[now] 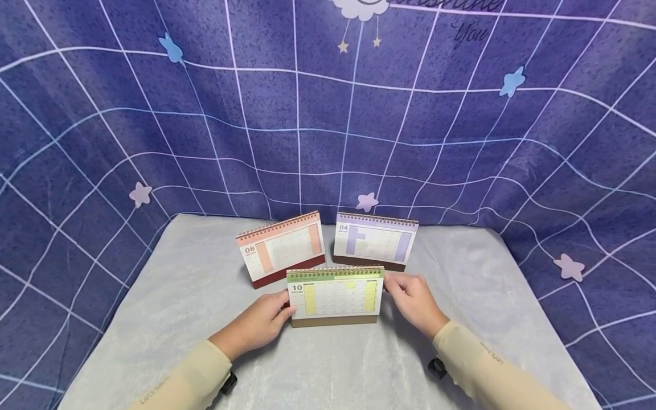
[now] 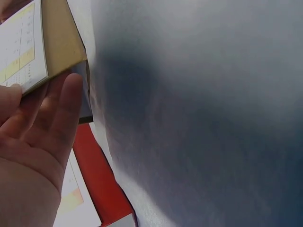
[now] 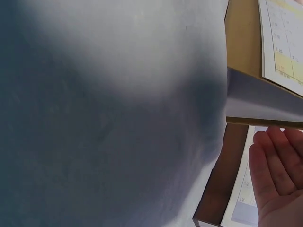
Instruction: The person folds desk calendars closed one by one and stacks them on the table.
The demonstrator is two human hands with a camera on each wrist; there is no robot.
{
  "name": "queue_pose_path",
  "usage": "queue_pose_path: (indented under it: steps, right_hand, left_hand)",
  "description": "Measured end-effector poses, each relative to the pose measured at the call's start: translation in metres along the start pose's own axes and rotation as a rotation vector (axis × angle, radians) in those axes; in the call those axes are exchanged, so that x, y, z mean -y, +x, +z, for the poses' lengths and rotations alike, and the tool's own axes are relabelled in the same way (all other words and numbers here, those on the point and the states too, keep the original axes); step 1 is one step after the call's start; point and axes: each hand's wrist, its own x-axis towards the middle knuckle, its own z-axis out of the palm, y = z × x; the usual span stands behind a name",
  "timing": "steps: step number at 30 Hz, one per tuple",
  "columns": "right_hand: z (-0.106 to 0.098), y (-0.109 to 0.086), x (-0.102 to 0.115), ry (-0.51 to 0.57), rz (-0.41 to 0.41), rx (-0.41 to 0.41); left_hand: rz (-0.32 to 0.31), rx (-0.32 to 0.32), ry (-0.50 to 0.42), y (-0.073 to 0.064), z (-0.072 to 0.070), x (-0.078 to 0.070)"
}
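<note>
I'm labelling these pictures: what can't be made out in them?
Head view: fine print on the green calendar, too small to read.
Head view: part of the orange calendar, behind the green one.
Left wrist view: part of the left hand, beyond the left edge.
Right wrist view: part of the right hand, beyond the right edge.

From where I stand, the grey-topped table supports: a green desk calendar, upright; an orange calendar, behind the green one's left end; a purple calendar, behind its right end
</note>
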Motion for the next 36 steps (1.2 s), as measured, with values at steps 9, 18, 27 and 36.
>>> queue_pose_path:
  steps: [9,18,27,36]
  right_hand:
    - [0.0047,-0.0072,-0.0013,-0.006,-0.108,-0.031]
    - [0.0063,-0.0054,-0.0003,0.051,-0.04,0.006]
    - [0.0043,-0.0039,0.0065,0.195,0.097,0.086]
    - [0.0082,-0.005,0.007,0.311,0.15,0.134]
  left_hand:
    - [0.026,0.012,0.013,-0.0008,-0.0004,0.0001]
    - [0.015,0.009,0.025,-0.0008,0.0016,0.0021]
    - [0.016,0.001,0.029,-0.0009,0.0017,0.0015]
    - [0.024,-0.009,0.031,0.0001,0.0038,0.0042]
